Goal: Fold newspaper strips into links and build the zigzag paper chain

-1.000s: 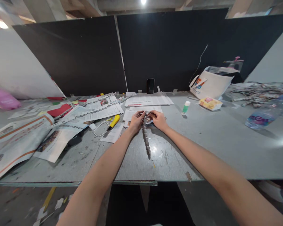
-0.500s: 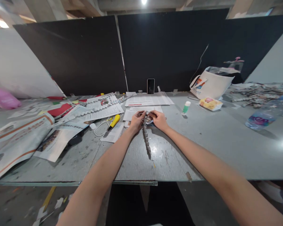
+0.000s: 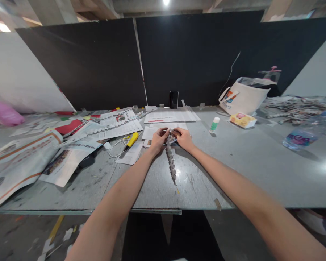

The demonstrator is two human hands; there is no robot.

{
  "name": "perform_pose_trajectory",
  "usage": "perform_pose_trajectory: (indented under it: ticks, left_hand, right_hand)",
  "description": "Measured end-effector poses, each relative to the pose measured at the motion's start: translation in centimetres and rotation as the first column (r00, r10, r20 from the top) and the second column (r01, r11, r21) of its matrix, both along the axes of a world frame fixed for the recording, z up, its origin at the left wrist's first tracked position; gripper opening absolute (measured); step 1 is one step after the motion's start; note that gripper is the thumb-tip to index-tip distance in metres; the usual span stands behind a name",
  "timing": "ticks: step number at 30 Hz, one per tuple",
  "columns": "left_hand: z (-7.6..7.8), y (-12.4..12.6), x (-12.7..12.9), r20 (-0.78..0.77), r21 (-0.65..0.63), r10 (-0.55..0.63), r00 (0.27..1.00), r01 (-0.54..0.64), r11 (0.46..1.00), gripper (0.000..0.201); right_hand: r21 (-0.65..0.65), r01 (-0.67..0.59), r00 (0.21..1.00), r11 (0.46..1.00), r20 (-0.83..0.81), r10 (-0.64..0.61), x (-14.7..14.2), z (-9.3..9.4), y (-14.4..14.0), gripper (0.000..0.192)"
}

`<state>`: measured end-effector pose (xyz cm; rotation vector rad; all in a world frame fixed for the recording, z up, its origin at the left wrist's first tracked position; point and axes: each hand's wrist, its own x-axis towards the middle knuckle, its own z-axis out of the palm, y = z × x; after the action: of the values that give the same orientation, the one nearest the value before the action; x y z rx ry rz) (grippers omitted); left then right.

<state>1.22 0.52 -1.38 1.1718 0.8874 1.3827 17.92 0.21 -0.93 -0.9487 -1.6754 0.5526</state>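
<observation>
Between my two hands is a folded paper chain (image 3: 171, 159), a zigzag strip of grey newsprint links whose tail hangs down toward the table's front. My left hand (image 3: 160, 139) pinches its upper end from the left. From the other side, my right hand (image 3: 183, 137) grips the same end with bent fingers. The fingertips nearly meet, and they hide the links they hold. Just beyond the hands lie printed sheets (image 3: 167, 115). A yellow utility knife (image 3: 131, 141) with a pale cord rests left of my left hand.
More folded chains (image 3: 105, 128) lie on newspapers at the left, beside a red paper (image 3: 66, 127). A glue stick (image 3: 214, 124) stands right of my hands. Farther right are a tissue pack (image 3: 242, 120), a white bag (image 3: 244, 96) and a plastic bottle (image 3: 301, 137). A phone (image 3: 174, 99) leans at the back.
The chain has turned a little in my hands, so its zigzag face shows more broadly and its tail sits slightly right. Both hands have barely shifted.
</observation>
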Motion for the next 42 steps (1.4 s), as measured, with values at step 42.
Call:
perform_pose_trajectory:
  ticks: [42]
  left_hand:
    - [0.1, 0.2, -0.5, 0.212, -0.165, -0.175, 0.961, 0.212, 0.963, 0.067]
  right_hand:
    - [-0.178, -0.222, 0.966, 0.959, -0.172, 0.192, 0.6, 1.1, -0.4, 0.044]
